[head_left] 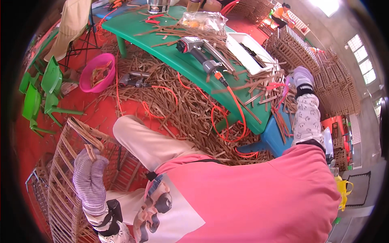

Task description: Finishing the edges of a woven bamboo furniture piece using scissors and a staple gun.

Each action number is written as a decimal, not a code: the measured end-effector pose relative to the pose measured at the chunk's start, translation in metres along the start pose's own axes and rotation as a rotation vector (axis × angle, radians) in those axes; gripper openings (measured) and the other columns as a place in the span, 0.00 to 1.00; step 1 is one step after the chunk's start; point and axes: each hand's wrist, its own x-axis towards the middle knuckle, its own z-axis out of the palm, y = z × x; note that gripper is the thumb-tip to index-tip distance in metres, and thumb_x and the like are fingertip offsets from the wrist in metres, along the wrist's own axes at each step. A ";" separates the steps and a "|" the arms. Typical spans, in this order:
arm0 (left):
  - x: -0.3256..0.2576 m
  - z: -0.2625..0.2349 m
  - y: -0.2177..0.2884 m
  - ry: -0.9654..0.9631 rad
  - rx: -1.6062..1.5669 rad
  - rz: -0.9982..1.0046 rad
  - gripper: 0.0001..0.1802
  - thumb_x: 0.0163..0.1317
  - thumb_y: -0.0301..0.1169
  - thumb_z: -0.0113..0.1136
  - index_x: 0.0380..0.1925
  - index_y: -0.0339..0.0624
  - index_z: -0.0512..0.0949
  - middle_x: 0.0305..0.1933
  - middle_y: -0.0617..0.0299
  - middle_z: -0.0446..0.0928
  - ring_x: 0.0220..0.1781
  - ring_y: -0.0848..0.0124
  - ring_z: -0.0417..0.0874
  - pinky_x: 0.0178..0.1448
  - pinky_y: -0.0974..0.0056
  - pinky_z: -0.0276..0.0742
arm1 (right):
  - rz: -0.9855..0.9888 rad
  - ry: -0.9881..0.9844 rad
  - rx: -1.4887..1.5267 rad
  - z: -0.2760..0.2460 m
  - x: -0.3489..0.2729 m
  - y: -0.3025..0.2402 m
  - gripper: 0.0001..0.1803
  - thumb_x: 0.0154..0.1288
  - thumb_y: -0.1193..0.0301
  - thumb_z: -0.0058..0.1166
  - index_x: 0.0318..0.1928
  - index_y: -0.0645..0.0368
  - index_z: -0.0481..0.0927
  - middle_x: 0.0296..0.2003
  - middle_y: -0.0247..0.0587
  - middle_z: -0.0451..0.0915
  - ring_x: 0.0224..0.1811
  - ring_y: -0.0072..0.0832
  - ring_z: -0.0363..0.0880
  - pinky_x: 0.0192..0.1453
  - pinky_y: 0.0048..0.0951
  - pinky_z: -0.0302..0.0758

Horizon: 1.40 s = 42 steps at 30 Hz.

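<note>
My left hand [91, 178], in a grey-lilac knit glove, is closed around short brown strips [90, 152] whose ends stick up past the fingers. It is beside a woven wicker frame [60, 186] that leans at my left. My right arm reaches far out to the table's right end. There my right hand [303, 77], gloved alike, is next to pink ribbon-like pieces [283, 87] and a heap of loose strips [263, 91]. Its fingers are mostly hidden. On the green table [150, 42] lies an air nail gun [198, 52] with an orange hose [239, 105].
A white tray [239, 42] and a clear plastic bag [202, 20] sit on the table. Scrap strips [186, 109] cover the floor below, with a second nail gun [135, 79] among them. A pink basin [83, 77], green chairs [52, 77] and a blue stool [277, 133] stand around.
</note>
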 end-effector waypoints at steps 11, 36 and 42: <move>0.010 0.000 0.003 0.031 -0.062 0.119 0.08 0.50 0.27 0.59 0.29 0.35 0.77 0.40 0.51 0.77 0.41 0.55 0.77 0.46 0.61 0.70 | -0.698 -0.051 1.636 -0.076 -0.143 -0.195 0.08 0.53 0.73 0.55 0.32 0.58 0.71 0.22 0.32 0.68 0.23 0.19 0.66 0.28 0.23 0.67; -0.008 -0.003 -0.007 0.025 -0.247 0.044 0.08 0.57 0.32 0.56 0.33 0.39 0.78 0.26 0.54 0.77 0.33 0.58 0.78 0.42 0.60 0.71 | -1.474 -1.615 2.102 -0.167 -0.332 -0.296 0.29 0.39 0.76 0.51 0.49 0.66 0.65 0.42 0.50 0.72 0.51 0.38 0.70 0.58 0.38 0.66; -0.008 -0.008 0.001 -0.003 -0.426 -0.152 0.10 0.62 0.30 0.49 0.33 0.33 0.76 0.24 0.55 0.77 0.27 0.67 0.79 0.34 0.66 0.73 | -1.829 -0.351 1.123 -0.150 -0.296 -0.285 0.26 0.44 0.67 0.59 0.44 0.62 0.69 0.34 0.39 0.74 0.36 0.32 0.76 0.41 0.33 0.74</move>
